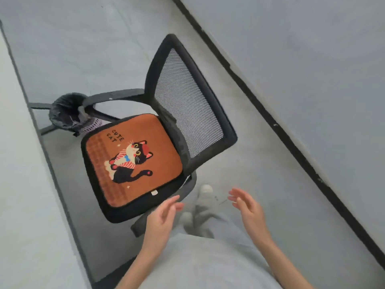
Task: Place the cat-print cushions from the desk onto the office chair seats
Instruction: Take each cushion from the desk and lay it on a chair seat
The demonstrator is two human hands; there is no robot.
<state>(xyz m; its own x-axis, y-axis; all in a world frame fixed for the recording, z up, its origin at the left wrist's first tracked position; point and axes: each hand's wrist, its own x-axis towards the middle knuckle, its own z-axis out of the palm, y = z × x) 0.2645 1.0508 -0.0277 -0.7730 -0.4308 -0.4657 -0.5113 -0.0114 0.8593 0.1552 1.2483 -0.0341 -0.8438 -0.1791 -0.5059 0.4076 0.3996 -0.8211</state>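
An orange cat-print cushion (133,159) with a black cat and the words "CUTE CAT" lies flat on the seat of a black office chair (187,105) with a mesh back. My left hand (161,220) hovers just off the seat's near corner, fingers apart, holding nothing. My right hand (248,207) is further right over the floor, also spread and holding nothing. Neither hand touches the cushion.
A white desk (23,184) runs along the left edge, the chair pulled close beside it. A bin with a black liner (66,113) stands under the desk past the chair's armrest. A dark skirting line (270,113) crosses the grey floor at the right.
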